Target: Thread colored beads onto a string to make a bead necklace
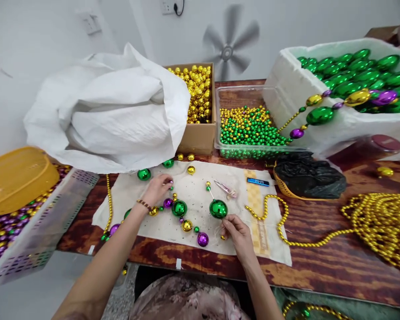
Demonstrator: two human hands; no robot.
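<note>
One dark red-brown, wood-grained counter (311, 273) carries one cream cloth (170, 229). Nearest on the cloth is one multicoloured strand of shiny balls and beads (187, 226). Its long axis slants from the left forearm rightward and toward the person; its right portion shows one large green, one gold and one purple ball.

Right hand (238, 233): grip pressed together at the lower edge of one large glossy green ball (218, 209); what it pinches is too small to tell. From this ball, one pale thread points away from the person, slightly left, to small green and gold beads (208, 187).

Left hand (156, 192): grip pressed together above the strand; contents cannot be told.

Beyond: one pointed metal cutting tool (226, 189), three loose gold balls (191, 170), one brown cardboard box (197, 138), one clear plastic tray (253, 146).
</note>
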